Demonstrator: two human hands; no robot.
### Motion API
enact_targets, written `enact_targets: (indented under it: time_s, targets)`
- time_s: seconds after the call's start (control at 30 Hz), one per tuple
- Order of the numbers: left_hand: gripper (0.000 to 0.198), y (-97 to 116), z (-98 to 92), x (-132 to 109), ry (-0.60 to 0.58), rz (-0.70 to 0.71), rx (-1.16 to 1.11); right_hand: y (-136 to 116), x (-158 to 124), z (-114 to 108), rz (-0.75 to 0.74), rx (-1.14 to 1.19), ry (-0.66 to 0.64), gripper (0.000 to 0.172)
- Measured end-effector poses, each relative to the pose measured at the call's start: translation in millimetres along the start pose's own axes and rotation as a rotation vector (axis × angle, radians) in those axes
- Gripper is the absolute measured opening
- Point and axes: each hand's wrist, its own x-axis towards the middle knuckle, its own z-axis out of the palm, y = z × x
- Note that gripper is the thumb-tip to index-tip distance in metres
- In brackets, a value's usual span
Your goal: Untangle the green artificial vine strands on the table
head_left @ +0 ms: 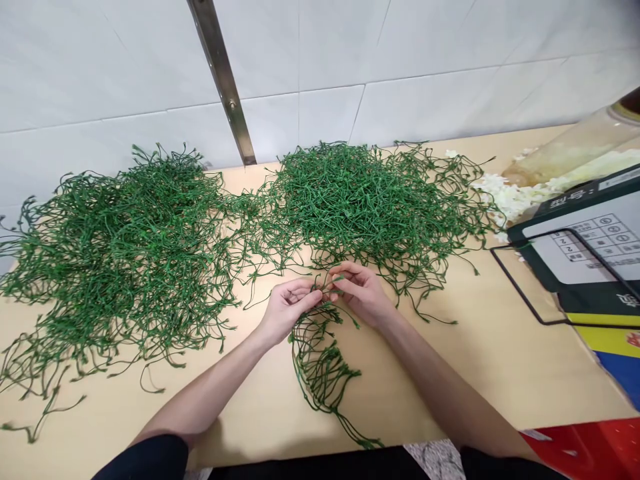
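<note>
Between my two hands, over the front middle of the table, thin green plastic stems (325,285) are pinched. My left hand (293,303) has its thumb and fingers closed on them from the left. From the right, my right hand (361,292) grips the same stems between thumb and fingertips. Below the hands, a strand of linked green stems (325,373) trails over the tabletop towards the front edge. Just beyond the hands lies a heaped pile of loose green stems (360,200). Fingers partly cover the exact spot where the stems meet.
Another tangled green pile (125,247) spreads across the left of the wooden table (480,360). At right are white flowers (505,200), a clear container (575,150), a printed box (595,233) and a black wire frame (533,303). A tiled wall (425,60) with a metal strip (225,80) stands behind.
</note>
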Motion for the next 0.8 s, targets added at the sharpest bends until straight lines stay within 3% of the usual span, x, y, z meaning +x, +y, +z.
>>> enact_targets:
  time_s: [0.17, 0.47, 0.67, 0.8]
  targets:
    - [0.032, -2.2, -0.9, 1.0, 0.088, 0.001, -0.058, -1.9, -0.8, -0.1, 0.034, -0.009, -0.032, 0.028]
    - [0.030, -4.7, -1.0, 0.2, 0.097, 0.127, -0.030, 6.2, 2.0, -2.1, 0.054, -0.122, -0.034, 0.038]
    - [0.029, -5.4, -1.1, -0.8, 0.146, 0.200, 0.074, 6.9, 2.3, 2.3, -0.155, -0.436, -0.067, 0.019]
    - [0.031, -5.4, -0.3, -0.9, 0.142, 0.177, 0.112, 7.6, 2.6, 2.7, -0.225, -0.457, -0.040, 0.020]
